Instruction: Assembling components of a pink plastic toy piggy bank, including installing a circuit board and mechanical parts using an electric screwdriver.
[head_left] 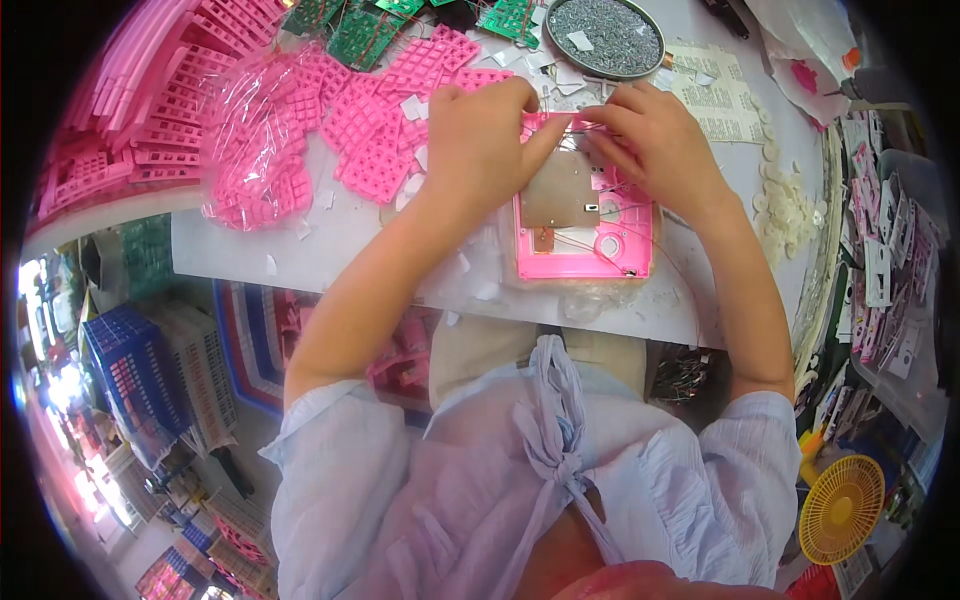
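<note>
A pink plastic casing (585, 264) lies in front of me on the table, with a brown circuit board (556, 196) in it. Thin wires (655, 245) run across the casing and out over its right side. My left hand (478, 140) is at the casing's upper left edge, its fingers curled and its thumb reaching toward the middle; what it grips is hidden. Over the upper right edge, my right hand (662, 145) pinches thin wires between thumb and fingers. The two sets of fingertips nearly meet above the board.
Pink keypad sheets (375, 150) and a clear bag of pink parts (258, 140) lie at left. Green circuit boards (362, 38) sit behind. A round dish of small metal screws (606, 38) stands at the back, with white pieces (790, 215) at right. A yellow fan (842, 510) is lower right.
</note>
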